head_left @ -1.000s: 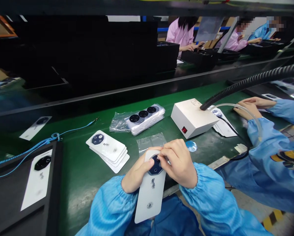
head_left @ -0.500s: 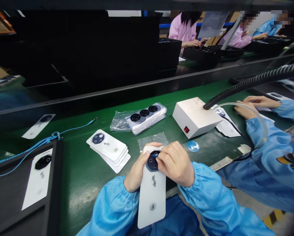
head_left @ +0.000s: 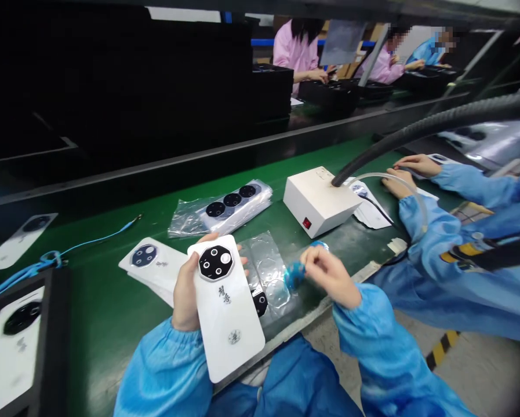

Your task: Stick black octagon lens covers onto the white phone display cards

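**You are holding the white back cover [head_left: 227, 313] and pinching the blue film [head_left: 294, 275].**
Near the front edge of the table [head_left: 112, 307], just right of the stack of covers [head_left: 149, 263], your left hand [head_left: 185, 289] is gripping the white back cover by its side, tilted, with the camera ring facing up. Your right hand [head_left: 329, 275] is pinching the crumpled blue film above the clear liner sheet [head_left: 268, 272]. Judging by this, the peeling step is finishing, and the next move is calling for fingers kept off the lenses.
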`<state>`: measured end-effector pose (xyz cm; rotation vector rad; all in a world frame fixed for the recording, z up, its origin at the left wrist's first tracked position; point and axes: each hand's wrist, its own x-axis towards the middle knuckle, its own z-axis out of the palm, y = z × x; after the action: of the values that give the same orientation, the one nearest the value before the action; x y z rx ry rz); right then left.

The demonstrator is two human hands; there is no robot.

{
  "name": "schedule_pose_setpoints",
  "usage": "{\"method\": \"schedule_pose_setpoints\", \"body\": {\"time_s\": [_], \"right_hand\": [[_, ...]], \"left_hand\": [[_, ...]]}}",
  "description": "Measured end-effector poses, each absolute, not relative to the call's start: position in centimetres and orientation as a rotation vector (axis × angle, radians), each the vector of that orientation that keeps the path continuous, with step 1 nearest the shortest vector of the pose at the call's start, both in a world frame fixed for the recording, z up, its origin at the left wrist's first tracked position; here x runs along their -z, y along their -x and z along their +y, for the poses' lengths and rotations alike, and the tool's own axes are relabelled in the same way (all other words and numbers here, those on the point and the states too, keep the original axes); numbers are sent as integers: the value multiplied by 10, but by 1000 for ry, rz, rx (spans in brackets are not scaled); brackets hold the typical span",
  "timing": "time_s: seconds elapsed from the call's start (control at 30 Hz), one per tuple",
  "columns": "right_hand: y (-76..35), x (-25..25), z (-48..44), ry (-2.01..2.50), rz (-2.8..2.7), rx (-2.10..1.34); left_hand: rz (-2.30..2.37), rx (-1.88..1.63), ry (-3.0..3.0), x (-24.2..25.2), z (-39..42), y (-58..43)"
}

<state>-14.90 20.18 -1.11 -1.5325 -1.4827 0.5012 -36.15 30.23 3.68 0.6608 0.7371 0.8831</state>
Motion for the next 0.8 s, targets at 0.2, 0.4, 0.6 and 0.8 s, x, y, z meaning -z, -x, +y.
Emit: {"method": "schedule_pose_setpoints", "body": {"time_s": [0.2, 0.4, 0.6, 0.8], "right_hand": [[79, 57, 215, 1947, -1259, -218], [107, 43, 206, 1879, -1283, -233], [192, 36, 177, 1137, -1110, -1269], [244, 52, 160, 713, -334, -1600]], "left_hand": [[599, -668, -627, -27, 280, 343], [567, -674, -623, -19, 273, 335], [649, -689, -677, -3, 260, 330], [825, -411, -779, 7, 242, 326]]}}
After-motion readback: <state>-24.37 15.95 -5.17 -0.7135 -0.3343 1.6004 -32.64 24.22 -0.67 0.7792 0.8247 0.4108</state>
